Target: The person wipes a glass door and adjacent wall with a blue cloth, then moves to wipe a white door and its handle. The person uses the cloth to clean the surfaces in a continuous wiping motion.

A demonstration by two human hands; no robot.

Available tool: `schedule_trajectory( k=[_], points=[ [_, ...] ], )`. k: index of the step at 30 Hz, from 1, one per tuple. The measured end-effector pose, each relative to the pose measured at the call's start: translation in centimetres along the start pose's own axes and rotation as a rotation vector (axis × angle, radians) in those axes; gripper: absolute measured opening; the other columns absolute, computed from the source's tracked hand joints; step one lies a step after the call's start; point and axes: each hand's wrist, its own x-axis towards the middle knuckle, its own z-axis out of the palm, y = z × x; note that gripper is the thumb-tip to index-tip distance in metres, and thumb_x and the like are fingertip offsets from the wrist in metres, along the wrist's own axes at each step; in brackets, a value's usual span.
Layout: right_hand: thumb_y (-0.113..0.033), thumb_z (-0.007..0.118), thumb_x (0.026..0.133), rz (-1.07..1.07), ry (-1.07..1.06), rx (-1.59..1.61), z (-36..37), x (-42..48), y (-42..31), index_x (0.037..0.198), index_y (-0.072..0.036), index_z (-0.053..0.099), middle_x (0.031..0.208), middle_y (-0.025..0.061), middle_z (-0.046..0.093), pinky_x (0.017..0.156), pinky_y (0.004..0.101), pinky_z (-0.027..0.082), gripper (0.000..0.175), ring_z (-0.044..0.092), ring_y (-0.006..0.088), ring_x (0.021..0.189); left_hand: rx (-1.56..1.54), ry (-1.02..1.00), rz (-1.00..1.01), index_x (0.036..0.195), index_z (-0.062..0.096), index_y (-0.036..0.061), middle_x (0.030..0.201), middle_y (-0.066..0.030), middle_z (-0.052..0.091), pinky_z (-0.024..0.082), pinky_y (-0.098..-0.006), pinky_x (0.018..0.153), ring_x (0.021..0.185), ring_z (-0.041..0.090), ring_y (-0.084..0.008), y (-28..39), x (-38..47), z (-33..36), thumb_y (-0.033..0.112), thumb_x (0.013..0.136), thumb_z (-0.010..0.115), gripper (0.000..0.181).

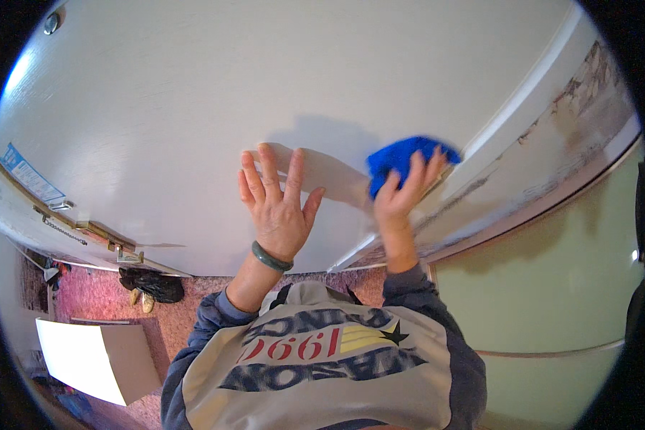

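My right hand (400, 193) grips a bunched blue cloth (400, 157), pressed to the right edge of a white door (204, 86) beside its frame (516, 113). Slight blur shows on the cloth and the hand. My left hand (279, 207) has its fingers spread, palm towards the door, with the fingertips at its surface; whether the palm touches cannot be seen. A green bangle (270, 258) circles the left wrist. Shadows of my hands and arms fall across the door between them.
Along the door's left edge are metal latches (129, 255), a chain (64, 231) and a blue-and-white printed sticker (29, 174). Peeling wall (564, 118) borders the frame, beside a pale green surface (537, 285). A black bag (158, 285) and a white box-like object (80, 357) are lower left by reddish flooring (91, 290).
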Motion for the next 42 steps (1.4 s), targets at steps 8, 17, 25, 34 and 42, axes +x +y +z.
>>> schedule_trajectory(
  k=[8, 17, 25, 34, 42],
  points=[
    [0.000, 0.062, 0.088, -0.032, 0.323, -0.104, -5.7, 10.5, 2.8, 0.125, 0.002, 0.057, 0.134, 0.0270, 0.051, 0.103, 0.0483, 0.042, 0.038, 0.052, 0.0406, 0.122, 0.034, -0.004, 0.018, 0.151, 0.039, 0.0177, 0.160, -0.0282, 0.012, 0.013, -0.0600, 0.115, 0.147, 0.006, -0.0496, -0.4, -0.2, 0.6, 0.040, 0.089, 0.067, 0.071],
    [-0.017, 0.054, 0.095, 0.150, 0.187, -0.220, -4.5, 7.1, 6.9, 0.142, 0.007, 0.034, 0.148, 0.0380, 0.026, 0.114, 0.0556, 0.021, 0.056, 0.027, 0.0514, 0.138, 0.042, 0.051, -0.010, 0.148, 0.042, 0.0152, 0.159, -0.0290, 0.015, 0.015, -0.0616, 0.114, 0.147, 0.005, -0.0494, 0.2, -0.2, 1.3, 0.041, 0.087, 0.070, 0.072],
    [-0.010, 0.048, 0.096, 0.514, 0.045, -0.134, -3.8, -8.5, 6.2, 0.141, 0.006, 0.031, 0.151, 0.0387, 0.019, 0.116, 0.0558, 0.015, 0.051, 0.019, 0.0518, 0.142, 0.055, 0.085, 0.019, 0.148, 0.043, 0.0139, 0.159, -0.0286, 0.012, 0.015, -0.0628, 0.113, 0.147, 0.004, -0.0508, -0.1, -0.4, 1.9, 0.038, 0.088, 0.069, 0.069],
    [-0.011, 0.050, 0.096, 0.490, -0.188, -0.100, -1.4, -11.1, 0.1, 0.145, 0.005, 0.028, 0.153, 0.0386, 0.012, 0.116, 0.0555, 0.014, 0.056, 0.014, 0.0527, 0.143, 0.023, 0.029, 0.029, 0.149, 0.041, 0.0131, 0.159, -0.0280, 0.014, 0.016, -0.0609, 0.114, 0.148, 0.006, -0.0488, 0.5, -0.8, 1.1, 0.033, 0.086, 0.071, 0.072],
    [-0.024, 0.054, 0.094, 0.142, -0.136, 0.051, 2.0, -7.6, -1.9, 0.138, 0.000, 0.047, 0.151, 0.0342, 0.026, 0.115, 0.0629, 0.014, 0.050, 0.022, 0.0526, 0.140, -0.003, -0.054, -0.039, 0.148, 0.042, 0.0165, 0.160, -0.0227, 0.017, 0.015, -0.0572, 0.115, 0.149, 0.011, -0.0435, -0.9, -1.9, -1.5, 0.025, 0.083, 0.075, 0.073]
  ],
)
